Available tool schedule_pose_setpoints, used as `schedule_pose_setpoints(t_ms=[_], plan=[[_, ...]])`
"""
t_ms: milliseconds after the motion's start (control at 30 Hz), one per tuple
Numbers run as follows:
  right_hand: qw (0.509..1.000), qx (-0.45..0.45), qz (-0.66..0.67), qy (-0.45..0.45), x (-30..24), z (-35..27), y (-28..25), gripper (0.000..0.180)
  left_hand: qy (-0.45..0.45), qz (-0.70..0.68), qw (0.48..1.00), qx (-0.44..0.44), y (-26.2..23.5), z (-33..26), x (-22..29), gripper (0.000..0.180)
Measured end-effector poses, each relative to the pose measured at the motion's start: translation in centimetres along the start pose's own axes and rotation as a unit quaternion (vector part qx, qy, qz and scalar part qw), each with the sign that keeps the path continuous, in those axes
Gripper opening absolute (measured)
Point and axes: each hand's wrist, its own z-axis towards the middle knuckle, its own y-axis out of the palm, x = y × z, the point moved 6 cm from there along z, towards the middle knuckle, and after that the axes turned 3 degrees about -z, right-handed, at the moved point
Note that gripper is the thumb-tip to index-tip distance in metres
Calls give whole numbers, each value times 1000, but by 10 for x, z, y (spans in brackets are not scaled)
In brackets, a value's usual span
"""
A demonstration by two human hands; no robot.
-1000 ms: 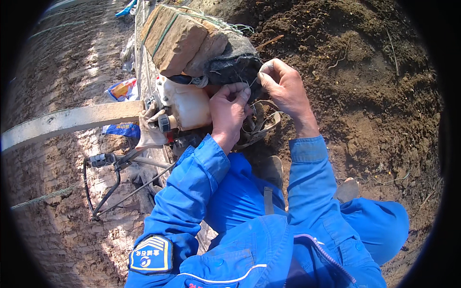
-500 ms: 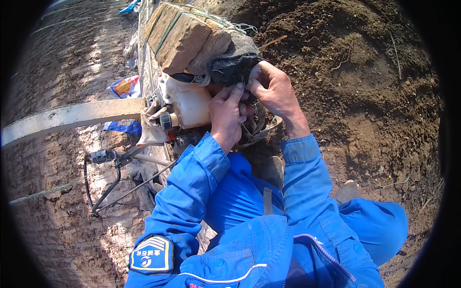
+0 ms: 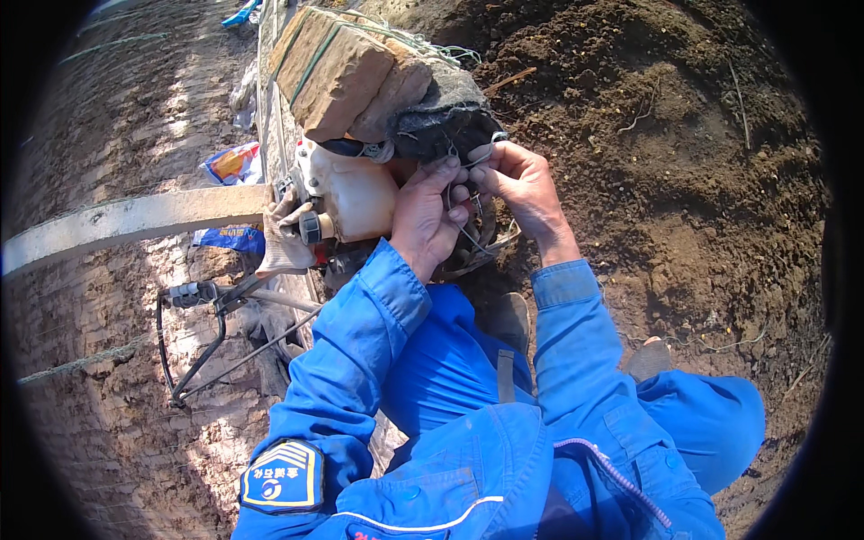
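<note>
My left hand (image 3: 427, 216) pinches a thin pale string (image 3: 463, 166) between thumb and fingertips, beside a small engine's whitish plastic tank (image 3: 358, 198). Just to its right, my right hand (image 3: 529, 193) grips the same string, which bends in a small loop over its fingers. Both hands work close together at the lower edge of a dark cloth (image 3: 443, 128). Above the tank rests a rough tan stone block (image 3: 337, 76), bound with green cord. Below my fingers, loose straps (image 3: 486, 256) and engine parts are partly hidden.
A pale beam (image 3: 135, 216) reaches in from the left. A worn work glove (image 3: 288, 247) lies by the tank cap, with a black bent handle frame (image 3: 220, 328) below it. Loose brown soil (image 3: 693, 180) lies at right, and printed wrappers (image 3: 234, 165) lie at left.
My right hand has shifted slightly right and down, away from the cloth. More of the string now shows between the hands, with a loop over the right fingers.
</note>
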Motion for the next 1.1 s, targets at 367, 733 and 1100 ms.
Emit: schedule_pose_setpoints(t_ms=[367,733,1100], plan=[[976,155,-72,-135,0,13,12,12,177,156,964,120,10,-15,6,11],[902,109,-316,-273,-25,14,18,21,348,361,861,85,18,-23,21,10],[863,60,-381,-327,-32,17,22,21,510,483,710,56,17,-22,31,16]])
